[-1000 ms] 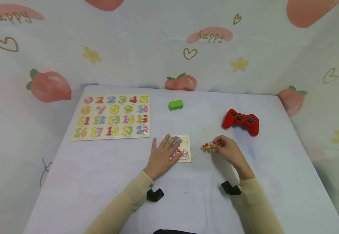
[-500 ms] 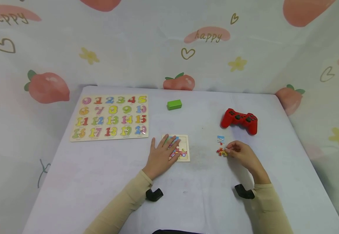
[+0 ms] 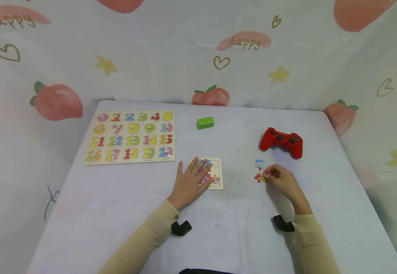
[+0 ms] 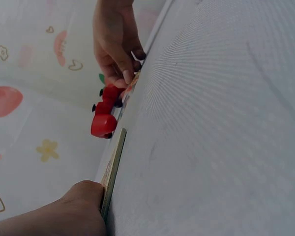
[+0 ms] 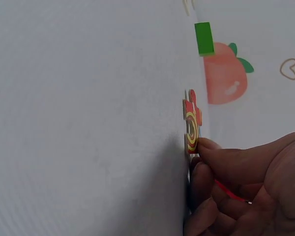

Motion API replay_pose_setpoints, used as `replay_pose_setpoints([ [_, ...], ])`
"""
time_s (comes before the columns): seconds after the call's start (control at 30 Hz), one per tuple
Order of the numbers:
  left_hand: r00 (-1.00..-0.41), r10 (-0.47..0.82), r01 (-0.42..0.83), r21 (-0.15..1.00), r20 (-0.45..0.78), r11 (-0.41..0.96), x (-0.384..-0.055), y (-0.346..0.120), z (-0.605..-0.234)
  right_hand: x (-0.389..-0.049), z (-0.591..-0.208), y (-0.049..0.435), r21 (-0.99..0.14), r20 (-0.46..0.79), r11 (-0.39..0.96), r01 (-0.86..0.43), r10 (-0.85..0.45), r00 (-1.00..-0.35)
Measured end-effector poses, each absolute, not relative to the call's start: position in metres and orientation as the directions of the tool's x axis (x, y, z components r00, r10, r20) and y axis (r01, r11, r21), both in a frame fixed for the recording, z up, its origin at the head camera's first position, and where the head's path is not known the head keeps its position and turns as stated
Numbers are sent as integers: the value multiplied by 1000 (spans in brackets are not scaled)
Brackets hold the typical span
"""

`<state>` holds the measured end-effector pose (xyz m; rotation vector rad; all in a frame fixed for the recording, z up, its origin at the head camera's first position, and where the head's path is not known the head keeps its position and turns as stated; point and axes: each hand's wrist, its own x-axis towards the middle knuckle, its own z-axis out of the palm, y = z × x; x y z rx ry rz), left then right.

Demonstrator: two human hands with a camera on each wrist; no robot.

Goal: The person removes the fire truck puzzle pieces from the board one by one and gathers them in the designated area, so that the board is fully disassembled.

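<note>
My left hand [image 3: 191,184] lies with spread fingers across a small wooden jigsaw board [image 3: 218,163], hiding much of its picture; the part that shows holds colourful pieces and a bare patch at the right. To the right of the board, my right hand [image 3: 282,182] pinches a red and yellow jigsaw piece [image 5: 192,125] by its edge between thumb and fingers, low over the white tabletop. Just beyond it lies a blue and white jigsaw piece [image 3: 259,163]. In the left wrist view the board's thin edge [image 4: 114,172] shows beside the left hand.
A wooden number board [image 3: 129,137] with numerals 0 to 20 lies at the back left. A green block [image 3: 205,123] sits at the back middle, and a red game controller [image 3: 281,142] at the back right. A printed cloth [image 3: 171,49] hangs behind the table.
My right hand has moved right, away from the small board, carrying the red and yellow piece beside the blue and white one. My left hand has stayed in place.
</note>
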<state>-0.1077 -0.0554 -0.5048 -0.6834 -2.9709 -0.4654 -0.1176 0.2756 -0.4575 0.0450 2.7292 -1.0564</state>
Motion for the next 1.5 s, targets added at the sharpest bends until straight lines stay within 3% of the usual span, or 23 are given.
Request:
replay_pose_setpoints([
  [0.3, -897, 425, 443, 274, 125, 854, -107, -55, -507, -115, -455, 272, -625, -239, 769, 136, -23, -971],
  [0.67, -898, 421, 440, 276, 130, 854, -109, -56, -507, -113, -447, 258, -578, -112, 814, 60, -7, -994],
  [0.93, -902, 411, 431, 305, 129, 849, -109, -55, -510, -110, -446, 194, -617, -38, 774, -139, -206, -978],
  [1.1, -902, 404, 431, 300, 153, 851, -109, -56, -509, -107, -456, 151, -567, -56, 784, -253, -343, -938],
  [1.27, -900, 402, 436, 298, 171, 849, -109, -55, -510, -105, -459, 135, -500, -72, 824, -268, -348, -935],
  [1.5, -899, 390, 433, 288, 198, 854, -109, -54, -510, -103, -457, 133, -502, -41, 817, -282, -348, -937],
])
